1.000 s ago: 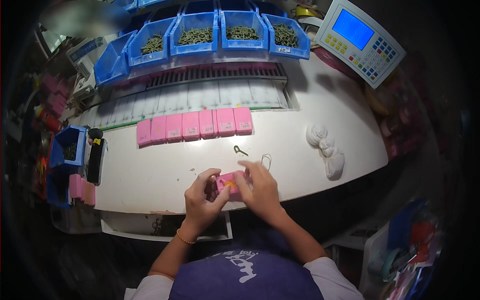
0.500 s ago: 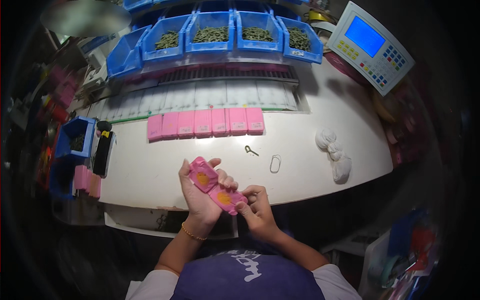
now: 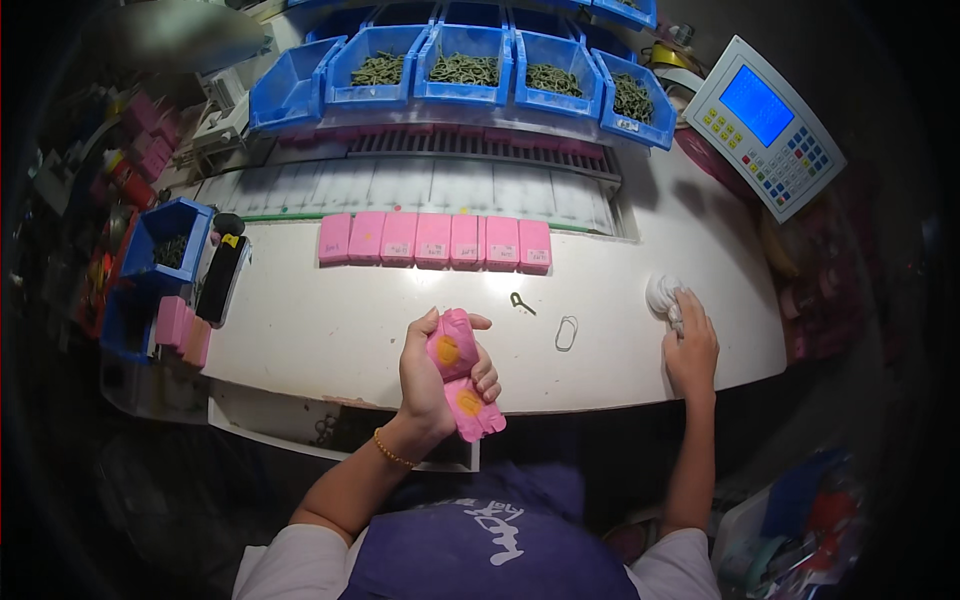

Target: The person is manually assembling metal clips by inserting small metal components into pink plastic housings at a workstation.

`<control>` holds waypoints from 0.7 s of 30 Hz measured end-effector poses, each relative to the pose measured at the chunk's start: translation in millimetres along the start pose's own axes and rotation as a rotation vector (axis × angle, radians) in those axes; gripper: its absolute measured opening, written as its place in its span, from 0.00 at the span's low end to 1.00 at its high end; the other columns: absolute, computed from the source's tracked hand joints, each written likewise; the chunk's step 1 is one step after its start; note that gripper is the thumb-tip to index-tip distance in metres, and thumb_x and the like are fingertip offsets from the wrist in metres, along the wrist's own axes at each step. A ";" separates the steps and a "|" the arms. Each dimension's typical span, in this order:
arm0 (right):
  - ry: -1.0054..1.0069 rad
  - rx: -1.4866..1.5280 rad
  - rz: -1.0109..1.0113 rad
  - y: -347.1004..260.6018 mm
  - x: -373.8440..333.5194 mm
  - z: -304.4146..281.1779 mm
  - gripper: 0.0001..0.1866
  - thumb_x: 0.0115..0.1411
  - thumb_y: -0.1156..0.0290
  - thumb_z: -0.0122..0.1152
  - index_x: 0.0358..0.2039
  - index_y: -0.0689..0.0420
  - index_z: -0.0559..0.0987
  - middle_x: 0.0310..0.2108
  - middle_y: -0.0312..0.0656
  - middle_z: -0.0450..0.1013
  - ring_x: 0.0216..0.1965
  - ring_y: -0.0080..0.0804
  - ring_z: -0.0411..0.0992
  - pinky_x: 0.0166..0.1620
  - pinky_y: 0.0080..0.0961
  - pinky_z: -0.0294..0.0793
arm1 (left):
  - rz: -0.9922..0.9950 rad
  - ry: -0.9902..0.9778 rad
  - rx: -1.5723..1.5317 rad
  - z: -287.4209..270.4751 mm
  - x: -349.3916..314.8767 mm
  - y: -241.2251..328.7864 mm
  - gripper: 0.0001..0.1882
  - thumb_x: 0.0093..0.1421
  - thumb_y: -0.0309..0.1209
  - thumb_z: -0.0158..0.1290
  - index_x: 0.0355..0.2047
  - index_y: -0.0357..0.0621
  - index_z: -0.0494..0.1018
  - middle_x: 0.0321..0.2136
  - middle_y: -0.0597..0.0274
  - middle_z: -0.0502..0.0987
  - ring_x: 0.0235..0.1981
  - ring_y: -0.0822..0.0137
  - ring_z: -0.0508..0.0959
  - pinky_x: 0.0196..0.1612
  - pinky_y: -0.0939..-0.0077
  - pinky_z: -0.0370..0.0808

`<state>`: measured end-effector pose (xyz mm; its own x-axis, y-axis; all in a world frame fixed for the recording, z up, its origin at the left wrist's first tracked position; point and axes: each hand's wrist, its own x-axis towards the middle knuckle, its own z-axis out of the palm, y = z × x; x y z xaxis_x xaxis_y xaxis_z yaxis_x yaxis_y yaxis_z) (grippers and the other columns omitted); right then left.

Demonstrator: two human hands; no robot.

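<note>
My left hand [image 3: 428, 375] holds an opened pink rubber mould [image 3: 463, 362] above the table's front edge. Its two halves lie one above the other, each with a round yellow-orange patch, and my fingers curl round its side. Far to the right, my right hand [image 3: 692, 350] grips a knotted white cloth pouch [image 3: 663, 295] lying on the tabletop. Part of the pouch is covered by my fingers. Between the hands lie a small dark green looped piece [image 3: 520, 302] and a thin oval wire ring [image 3: 567, 334].
Several pink blocks [image 3: 434, 240] stand in a row on the white table [image 3: 300, 330]. Behind them are a metal grille [image 3: 480, 153] and blue bins [image 3: 461, 93] of green pieces. A control panel [image 3: 762, 125] leans at the back right; another blue bin [image 3: 165, 270] sits left.
My right hand has let go of the pink mould and moved right onto the white pouch. My left hand still holds the mould, now turned more upright. The whole view has shifted slightly.
</note>
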<state>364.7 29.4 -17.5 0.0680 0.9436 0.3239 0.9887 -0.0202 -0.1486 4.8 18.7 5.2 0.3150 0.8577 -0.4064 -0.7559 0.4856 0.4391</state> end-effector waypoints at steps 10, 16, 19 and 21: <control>0.144 0.468 -0.881 -169.9 -37.6 -42.0 0.18 0.50 0.74 0.64 0.43 0.47 0.85 0.55 0.26 0.76 0.28 0.28 0.66 0.35 0.23 0.70 | 0.197 0.212 0.085 -0.8 15.8 -21.3 0.27 0.66 0.52 0.34 0.40 0.40 0.71 0.23 0.53 0.75 0.25 0.59 0.77 0.33 0.63 0.77; 0.294 0.588 -0.748 -175.1 -21.5 -38.5 0.22 0.44 0.77 0.63 0.43 0.52 0.84 0.53 0.36 0.78 0.24 0.29 0.65 0.29 0.24 0.67 | 0.009 -0.263 0.173 -11.5 2.0 -3.0 0.27 0.67 0.52 0.35 0.42 0.42 0.74 0.34 0.57 0.79 0.32 0.63 0.80 0.38 0.68 0.78; 0.137 0.603 -0.841 -182.0 -17.7 -33.0 0.24 0.43 0.78 0.62 0.45 0.54 0.83 0.51 0.40 0.79 0.23 0.28 0.67 0.29 0.24 0.67 | 0.232 0.098 0.331 5.1 1.4 -22.3 0.26 0.70 0.50 0.31 0.39 0.43 0.72 0.22 0.59 0.74 0.20 0.66 0.74 0.27 0.71 0.74; 0.033 0.603 -0.804 -171.5 -11.9 -35.6 0.28 0.42 0.80 0.60 0.49 0.56 0.81 0.53 0.42 0.77 0.25 0.29 0.69 0.28 0.25 0.67 | 0.234 0.107 0.404 -3.4 -0.9 -20.3 0.27 0.70 0.50 0.29 0.42 0.42 0.72 0.20 0.59 0.73 0.19 0.69 0.72 0.26 0.74 0.72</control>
<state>199.0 9.9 37.4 -0.5769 0.5940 0.5607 0.5108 0.7980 -0.3197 18.0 7.5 -6.1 0.0864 0.9399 -0.3303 -0.5090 0.3267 0.7964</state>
